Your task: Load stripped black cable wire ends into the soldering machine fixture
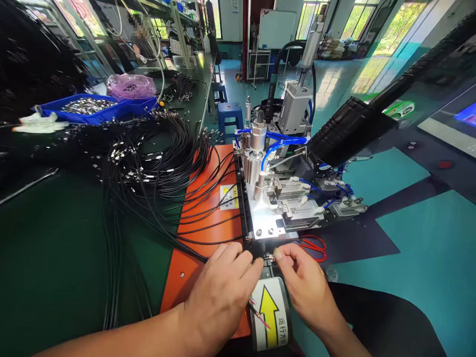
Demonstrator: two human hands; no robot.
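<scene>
My left hand (226, 282) is closed around black cable (193, 252) at the near end of a metal machine (264, 213). Below its fingers a cable end with thin coloured wires (260, 316) sticks out over a roller-shaped cover (270, 317) with a yellow arrow. My right hand (303, 280) pinches what look like small wire ends (272, 257) between thumb and forefinger, just in front of the machine. The fingertips of both hands are a short gap apart. Several black cables run from the machine's left edge across an orange plate (213, 193).
A large bundle of black cables (167, 148) covers the green bench (55, 248) on the left, with a blue tray (89, 108) of metal parts behind it. Red-handled scissors (314, 248) lie right of the machine. A blue stool (230, 119) stands beyond; another person (141, 42) is far left.
</scene>
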